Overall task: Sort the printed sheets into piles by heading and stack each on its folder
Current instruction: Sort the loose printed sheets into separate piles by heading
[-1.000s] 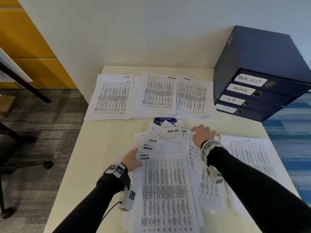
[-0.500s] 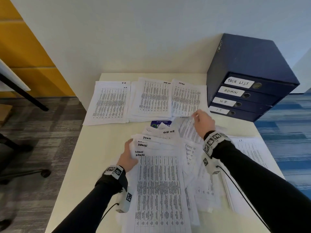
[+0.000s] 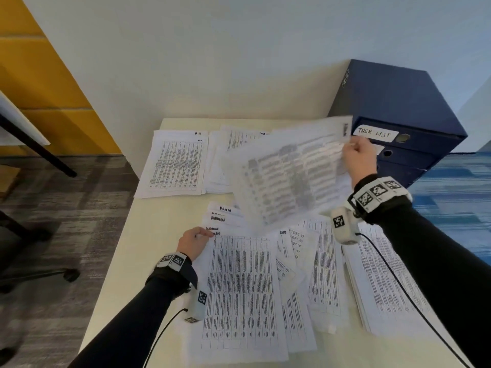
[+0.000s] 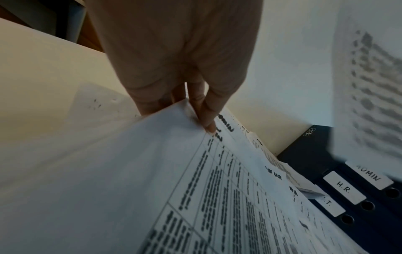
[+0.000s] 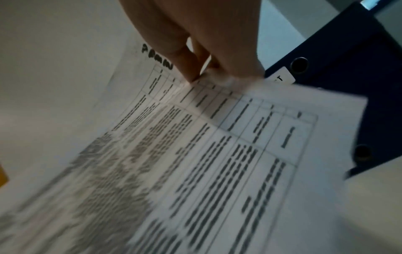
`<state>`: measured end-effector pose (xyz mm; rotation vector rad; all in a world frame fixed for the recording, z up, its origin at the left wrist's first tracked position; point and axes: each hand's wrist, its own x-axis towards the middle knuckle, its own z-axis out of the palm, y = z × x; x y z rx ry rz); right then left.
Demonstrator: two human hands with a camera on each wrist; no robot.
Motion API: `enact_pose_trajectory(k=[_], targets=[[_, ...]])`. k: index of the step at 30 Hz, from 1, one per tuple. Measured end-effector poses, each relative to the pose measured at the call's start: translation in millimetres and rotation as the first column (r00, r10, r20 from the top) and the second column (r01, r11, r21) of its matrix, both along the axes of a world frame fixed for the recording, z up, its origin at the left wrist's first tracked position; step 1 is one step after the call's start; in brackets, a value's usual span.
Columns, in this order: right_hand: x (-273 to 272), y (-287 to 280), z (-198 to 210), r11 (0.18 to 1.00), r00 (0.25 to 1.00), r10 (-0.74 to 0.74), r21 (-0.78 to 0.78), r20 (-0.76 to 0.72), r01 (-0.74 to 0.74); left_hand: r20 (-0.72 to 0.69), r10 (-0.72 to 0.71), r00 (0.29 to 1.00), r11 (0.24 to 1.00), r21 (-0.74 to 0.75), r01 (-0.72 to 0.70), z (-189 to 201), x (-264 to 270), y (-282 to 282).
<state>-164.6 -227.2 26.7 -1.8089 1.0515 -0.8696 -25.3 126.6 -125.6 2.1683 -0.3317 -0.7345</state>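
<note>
My right hand (image 3: 357, 155) pinches the top edge of a printed sheet (image 3: 289, 171) and holds it in the air over the far piles; in the right wrist view the sheet (image 5: 217, 154) carries a handwritten heading that looks like ADMIN. My left hand (image 3: 194, 243) pinches the top left corner of the fanned loose sheets (image 3: 239, 288) at the near middle, thumb on top of the corner (image 4: 195, 120). An HR pile (image 3: 176, 163) and a second pile (image 3: 239, 139) lie along the far edge. Another pile (image 3: 385, 282) lies at the near right.
A dark blue drawer box (image 3: 398, 115) stands at the table's far right, its fronts labelled TASK LIST, ADMIN, H.R. and I.T. (image 4: 348, 189). The cream table (image 3: 138, 248) meets a white wall at the back. Office chair legs (image 3: 39, 272) stand on the carpet left.
My right hand has drawn one sheet out of the loose heap and lifted it up towards the far right. My left hand has stayed on the heap's corner.
</note>
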Motion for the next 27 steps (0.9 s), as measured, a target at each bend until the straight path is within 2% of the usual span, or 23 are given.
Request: enact_pose_trajectory(k=[2,6,9,13,15,17,20,22,23,27], targets=[[-1.9,13.6,-19.5,0.986,0.972,0.161,0.059,-0.171,-0.153,-0.102,0.032,0.994,0.995,-0.095,-0.042,1.7,4.3,-3.7],[2.9,62.3,-64.5,0.882,0.792,0.471,0.182,-0.389,-0.435,-0.316,0.076,0.946,0.977,-0.167,-0.135,10.9,3.6,-18.8],[13.7,102.0,-103.3,0.82,0.682,0.572,0.281,-0.457,-0.499,-0.259,0.005,0.966,0.992,-0.119,-0.037,9.5,-0.3,-23.8],[25.3,134.4,-131.7,0.766,0.626,0.643,0.373,-0.442,-0.524,-0.128,-0.118,0.985,0.993,0.006,0.12,0.8,-5.4,-23.1],[27.1,129.3,-135.9,0.813,0.634,0.58,0.317,-0.511,-0.488,-0.096,-0.109,0.989,0.993,0.036,0.113,-9.5,-3.8,-22.4],[25.4,110.4,-136.8,0.906,0.633,0.401,0.187,-0.662,-0.379,-0.055,-0.083,0.995,0.996,0.017,0.084,-13.1,-3.0,-22.1],[14.3,78.0,-133.8,0.957,0.509,0.233,0.103,-0.828,-0.271,-0.021,-0.068,0.997,0.998,0.007,0.068,-14.8,0.3,-19.8],[6.1,64.1,-137.3,0.948,0.429,0.236,0.111,-0.872,-0.297,-0.014,-0.082,0.997,0.997,0.013,0.082,-14.3,1.3,-18.4],[2.5,60.5,-140.9,0.94,0.414,0.244,0.11,-0.877,-0.322,-0.012,-0.083,0.997,0.997,0.009,0.083,-15.2,2.2,-18.2],[-9.7,60.4,-147.5,0.932,0.49,0.225,0.039,-0.842,-0.362,-0.026,-0.067,0.997,0.998,-0.003,0.067,-16.7,2.3,-17.4]])
